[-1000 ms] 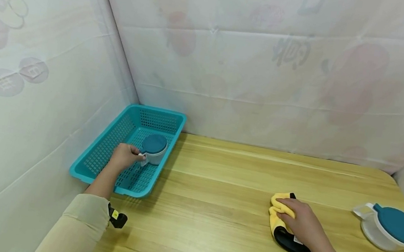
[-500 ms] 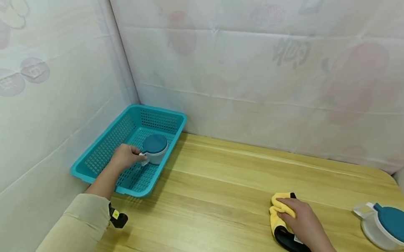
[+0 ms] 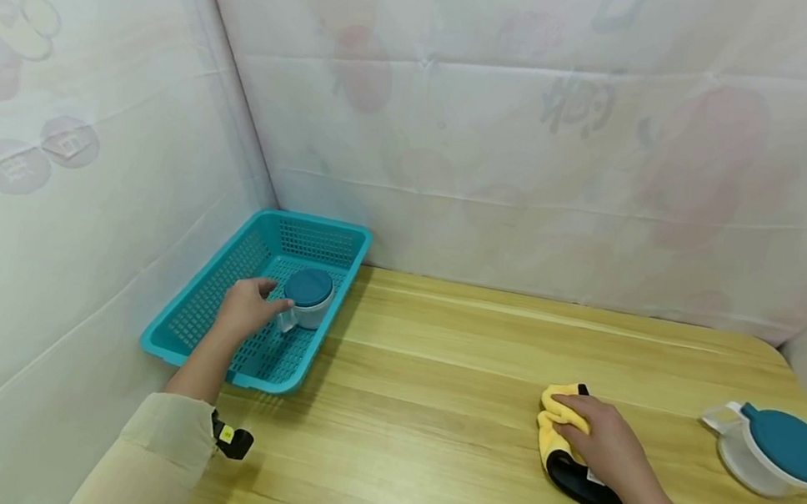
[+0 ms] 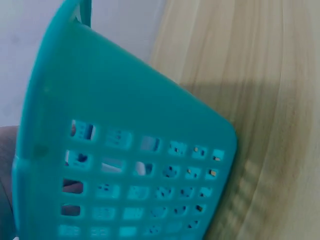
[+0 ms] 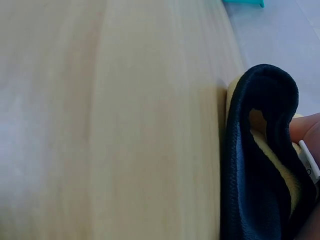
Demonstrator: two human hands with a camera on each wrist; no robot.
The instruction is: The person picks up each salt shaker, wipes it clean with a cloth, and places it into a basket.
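A lidded container (image 3: pixel 308 287), with a blue lid, a translucent body and a side handle, stands in the turquoise basket (image 3: pixel 317 233). My left hand (image 3: pixel 247 311) is over the basket beside that handle, thumb and fingers spread apart, holding nothing. In the left wrist view, the perforated basket wall (image 4: pixel 120 85) hides most of the hand and the container. Farther right, my right hand (image 3: pixel 606 445) grips a bunched yellow cloth (image 3: pixel 561 400) with black edging, resting on the wooden table. Its folded black edge (image 5: pixel 232 165) fills the right side of the right wrist view.
A second blue-lidded container (image 3: pixel 787 450) stands on the table (image 3: pixel 420 422) at the far right, its handle toward the left. The basket is at the back left corner, close to the pale printed wall sheets (image 3: pixel 458 175).
My left thumb and fingers have come apart and let go of the container's handle. The container stays in the basket. The right hand keeps its grip on the cloth.
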